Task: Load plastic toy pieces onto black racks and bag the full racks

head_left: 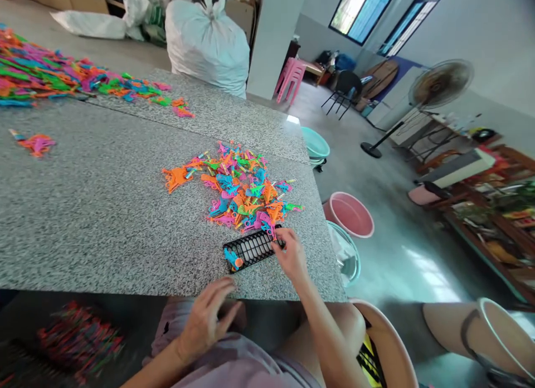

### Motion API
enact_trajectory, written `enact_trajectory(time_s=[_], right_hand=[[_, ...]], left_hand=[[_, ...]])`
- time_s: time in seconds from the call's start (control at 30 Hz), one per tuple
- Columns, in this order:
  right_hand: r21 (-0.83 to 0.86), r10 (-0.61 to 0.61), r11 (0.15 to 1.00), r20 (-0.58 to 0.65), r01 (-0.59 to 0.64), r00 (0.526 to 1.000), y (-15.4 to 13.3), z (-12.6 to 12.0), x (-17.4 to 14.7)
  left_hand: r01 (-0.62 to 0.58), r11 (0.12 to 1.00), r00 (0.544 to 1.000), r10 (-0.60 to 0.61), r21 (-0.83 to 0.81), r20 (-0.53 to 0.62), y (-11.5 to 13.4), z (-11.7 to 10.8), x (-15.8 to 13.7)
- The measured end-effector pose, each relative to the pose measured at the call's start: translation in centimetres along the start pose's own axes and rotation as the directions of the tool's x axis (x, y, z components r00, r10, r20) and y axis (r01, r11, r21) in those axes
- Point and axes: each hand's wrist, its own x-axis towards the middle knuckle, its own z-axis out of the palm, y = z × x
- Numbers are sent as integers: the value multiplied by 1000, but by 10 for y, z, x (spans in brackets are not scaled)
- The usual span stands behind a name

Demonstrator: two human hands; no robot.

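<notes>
My right hand (291, 255) is at the right end of a black slotted plastic basket (254, 247), fingers pinched on a small pink plastic toy (272, 231). At the basket's left end lie a blue toy (230, 257) and a round orange piece (238, 262). My left hand (211, 310) hovers by the table's front edge, thumb apart from the fingers, holding nothing. Just behind the basket spreads a heap of small bright plastic toys (246, 193), some of them pistol-shaped.
A larger heap of coloured toys (50, 73) covers the far left of the speckled stone table (104, 209). A stuffed white sack (209, 42) stands behind it. On the right floor are a pink basin (351, 214), a beige bucket (455, 332) and a standing fan (441, 84).
</notes>
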Motion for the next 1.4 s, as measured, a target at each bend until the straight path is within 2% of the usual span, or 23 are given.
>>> enact_trajectory(time_s=[0.07, 0.13, 0.2, 0.27, 0.43, 0.5, 0.6, 0.77, 0.83, 0.87, 0.9, 0.97, 1.0, 1.03, 1.1, 1.17, 1.27, 1.4], right_hand=[[-194, 19, 981, -22, -23, 1000, 11, -5, 8], [-317, -39, 946, 105, 71, 994, 11, 2, 9], [-339, -115, 922, 223, 188, 968, 6, 13, 4], [-337, -153, 912, 250, 234, 956, 4, 15, 0], [-458, -103, 867, 218, 194, 971, 23, -15, 21], [-485, -122, 847, 223, 218, 967, 25, -23, 33], [-488, -185, 801, 348, 346, 919, 14, -21, 40], [-563, -160, 677, 517, 474, 841, 7, -11, 44], [-499, -201, 685, 571, 531, 796, 16, -14, 49], [-460, -216, 714, 573, 528, 791, 21, -16, 52], [-414, -223, 763, 550, 495, 805, 25, -17, 53], [-258, -204, 904, 438, 340, 875, 28, -12, 49], [-117, -179, 964, 379, 239, 908, 26, -4, 45], [57, -152, 988, 337, 141, 929, 21, 6, 38], [390, -123, 921, 309, -7, 943, 6, 34, 21], [550, -83, 829, 297, -99, 951, -8, 61, 5], [563, 25, 807, 269, -178, 963, -20, 85, -6], [531, 40, 823, 299, -201, 953, -17, 84, -4]], left_hand=[[131, 991, 987, -126, 43, -102, -10, -3, 9], [202, 976, 970, -188, 85, -152, -18, 3, 19], [201, 973, 973, -184, 114, -141, -23, 8, 26], [174, 976, 980, -158, 132, -121, -28, 5, 26], [154, 976, 984, -136, 157, -114, -38, -24, 8], [144, 979, 987, -130, 146, -98, -41, -29, 6], [142, 982, 988, -132, 124, -86, -45, -25, 8], [164, 982, 986, -160, 91, -57, -49, -21, 9], [159, 985, 987, -158, 69, -18, -51, -24, 8], [157, 986, 987, -158, 59, 0, -52, -25, 7], [159, 986, 987, -160, 51, 15, -52, -26, 6], [170, 985, 985, -172, 40, 32, -53, -27, 5], [178, 983, 983, -179, 37, 33, -53, -26, 4], [185, 982, 982, -186, 34, 31, -52, -26, 4], [193, 981, 981, -194, 24, 22, -50, -25, 4], [189, 982, 982, -189, 6, 20, -47, -25, 5], [168, 986, 985, -167, -25, 38, -43, -29, 8], [145, 989, 988, -143, -36, 52, -42, -31, 10]])
